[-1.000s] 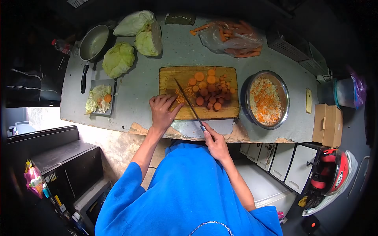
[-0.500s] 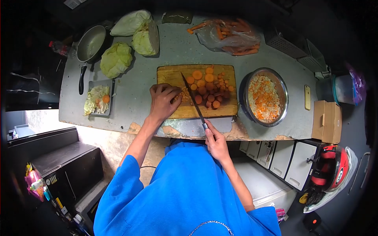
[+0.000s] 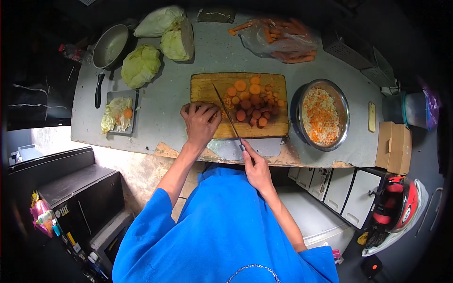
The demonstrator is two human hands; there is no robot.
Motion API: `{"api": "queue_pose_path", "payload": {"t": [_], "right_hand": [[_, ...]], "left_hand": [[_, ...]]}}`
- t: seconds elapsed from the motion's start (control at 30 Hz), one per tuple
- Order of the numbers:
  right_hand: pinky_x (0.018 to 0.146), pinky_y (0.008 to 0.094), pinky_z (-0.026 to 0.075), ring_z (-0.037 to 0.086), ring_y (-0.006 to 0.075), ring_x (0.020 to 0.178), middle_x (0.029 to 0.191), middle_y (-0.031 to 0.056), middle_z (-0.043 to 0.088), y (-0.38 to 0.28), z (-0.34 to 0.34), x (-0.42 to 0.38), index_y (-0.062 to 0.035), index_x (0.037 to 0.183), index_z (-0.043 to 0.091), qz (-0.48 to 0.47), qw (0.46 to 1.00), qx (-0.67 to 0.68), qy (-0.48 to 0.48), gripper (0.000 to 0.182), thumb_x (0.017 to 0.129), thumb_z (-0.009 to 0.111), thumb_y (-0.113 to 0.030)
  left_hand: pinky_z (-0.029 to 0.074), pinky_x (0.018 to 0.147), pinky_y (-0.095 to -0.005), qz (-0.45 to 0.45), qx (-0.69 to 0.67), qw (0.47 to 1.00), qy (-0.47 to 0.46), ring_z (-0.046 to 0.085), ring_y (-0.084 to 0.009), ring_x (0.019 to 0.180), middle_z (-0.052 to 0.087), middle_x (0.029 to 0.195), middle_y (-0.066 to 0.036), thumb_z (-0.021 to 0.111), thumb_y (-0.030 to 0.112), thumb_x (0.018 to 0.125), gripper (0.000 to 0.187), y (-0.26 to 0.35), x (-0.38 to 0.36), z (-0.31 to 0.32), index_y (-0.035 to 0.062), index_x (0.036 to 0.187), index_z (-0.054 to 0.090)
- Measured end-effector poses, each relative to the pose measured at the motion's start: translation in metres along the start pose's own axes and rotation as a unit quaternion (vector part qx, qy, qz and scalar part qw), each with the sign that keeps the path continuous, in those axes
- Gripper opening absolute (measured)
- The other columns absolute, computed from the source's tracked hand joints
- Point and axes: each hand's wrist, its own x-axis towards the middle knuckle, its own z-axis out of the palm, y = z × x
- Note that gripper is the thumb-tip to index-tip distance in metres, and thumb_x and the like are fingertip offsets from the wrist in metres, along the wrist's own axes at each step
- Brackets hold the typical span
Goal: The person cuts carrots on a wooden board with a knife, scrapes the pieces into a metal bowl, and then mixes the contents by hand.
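My left hand [image 3: 202, 123] is on the left part of the wooden cutting board [image 3: 200, 85], fingers curled down over carrot pieces that they mostly hide. My right hand [image 3: 257, 170] grips a knife [image 3: 225, 110] by its handle near the table's front edge. The dark blade slants up and left across the board, close beside my left fingertips. Finely chopped carrot [image 3: 228, 103] lies along the blade. Many round carrot slices [image 3: 255, 101] are heaped on the board's right half.
Right of the board stands a metal bowl [image 3: 346, 113] of chopped orange and pale bits. Bagged carrots [image 3: 283, 40], cabbages [image 3: 140, 66] and a pan [image 3: 110, 47] occupy the back. A tray [image 3: 134, 113] with cabbage and carrot is at left; a phone [image 3: 372, 117] lies far right.
The knife has shifted slightly left over the board, nearer my left hand. My left fingers look more tightly bunched. The whole view has moved a little.
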Motion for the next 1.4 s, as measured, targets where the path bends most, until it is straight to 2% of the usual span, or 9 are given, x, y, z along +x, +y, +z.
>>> {"api": "queue_pose_path", "payload": {"t": [0.03,0.33,0.67,0.97,1.07,1.13,1.27,1.33,1.4], "right_hand": [[0.109,0.0345,0.046,0.059,0.0313,0.135,0.141,0.0212,0.063,-0.005,-0.002,0.001,-0.0093,0.146,0.059,-0.009,1.0,-0.013,0.002,0.041,0.109,0.054,-0.027],[0.109,0.0328,0.046,0.06,0.0263,0.134,0.14,0.018,0.066,0.021,0.006,0.003,-0.0096,0.145,0.061,-0.002,0.995,0.101,0.005,0.042,0.109,0.056,-0.029],[0.109,0.0338,0.046,0.059,0.0292,0.136,0.141,0.0179,0.065,0.001,0.001,0.005,-0.0113,0.146,0.06,-0.034,0.999,0.013,0.016,0.041,0.109,0.053,-0.03],[0.11,0.0336,0.045,0.058,0.0296,0.137,0.142,0.0174,0.065,0.006,0.005,0.002,-0.0081,0.144,0.061,0.007,0.994,0.111,-0.005,0.041,0.109,0.054,-0.026],[0.111,0.0335,0.045,0.058,0.0286,0.137,0.143,0.0165,0.064,0.007,0.01,0.002,-0.0076,0.144,0.061,-0.021,0.999,0.036,0.008,0.041,0.109,0.054,-0.026],[0.064,0.0263,0.047,0.048,0.0071,0.063,0.076,-0.0014,0.055,0.026,0.017,0.014,-0.009,0.15,0.057,-0.196,0.975,-0.059,0.086,0.046,0.11,0.055,-0.032],[0.064,0.0262,0.047,0.048,0.0067,0.063,0.075,-0.0014,0.055,0.015,0.007,0.007,-0.011,0.15,0.057,-0.035,0.999,0.027,0.004,0.046,0.11,0.055,-0.032],[0.111,0.0334,0.045,0.058,0.0276,0.137,0.144,0.0169,0.063,0.011,0.008,0.003,-0.0077,0.145,0.06,-0.009,0.996,0.088,-0.001,0.041,0.109,0.053,-0.027],[0.111,0.0336,0.045,0.058,0.0281,0.137,0.144,0.017,0.063,0.008,0.009,0.0,-0.008,0.145,0.06,-0.002,0.996,0.089,-0.006,0.041,0.109,0.053,-0.027]], "left_hand": [[0.033,0.102,-0.0463,0.006,0.004,1.0,0.006,0.061,-0.0236,0.104,0.076,0.098,0.0,0.08,0.019,0.084,0.012,0.0,0.001,0.0,0.0113,0.093,0.08],[0.033,0.102,-0.0476,-0.013,-0.013,1.0,-0.004,0.06,-0.0246,0.104,0.075,0.096,0.0,0.08,0.02,0.082,0.013,0.002,0.002,0.0,0.0102,0.091,0.079],[0.033,0.102,-0.0472,-0.037,-0.043,0.998,-0.006,0.061,-0.0251,0.105,0.076,0.098,-0.002,0.08,0.02,0.082,0.012,0.0,0.003,0.002,0.0101,0.089,0.08],[0.032,0.103,-0.0478,-0.051,-0.042,0.998,-0.021,0.06,-0.0262,0.106,0.076,0.098,-0.001,0.081,0.022,0.082,0.014,0.0,0.004,0.003,0.0096,0.089,0.08],[0.032,0.103,-0.0482,-0.05,-0.045,0.997,-0.022,0.06,-0.0265,0.106,0.076,0.097,-0.001,0.081,0.022,0.082,0.014,-0.001,-0.002,0.001,0.0096,0.088,0.08],[0.032,0.103,-0.0484,-0.043,-0.044,0.998,-0.02,0.06,-0.0264,0.105,0.076,0.097,-0.001,0.081,0.022,0.081,0.014,-0.002,0.001,0.003,0.0096,0.088,0.08],[0.032,0.104,-0.0485,-0.041,-0.048,0.998,-0.012,0.06,-0.0265,0.105,0.076,0.097,-0.002,0.081,0.021,0.081,0.014,-0.003,0.001,0.005,0.0096,0.088,0.08],[0.032,0.104,-0.0484,-0.045,-0.051,0.998,-0.015,0.061,-0.0265,0.106,0.076,0.097,-0.002,0.08,0.021,0.081,0.014,-0.003,-0.001,0.005,0.0095,0.089,0.08],[0.032,0.104,-0.0484,-0.047,-0.051,0.997,-0.022,0.061,-0.0265,0.106,0.076,0.097,-0.002,0.08,0.021,0.081,0.014,-0.002,-0.002,0.004,0.0095,0.089,0.08]]}}
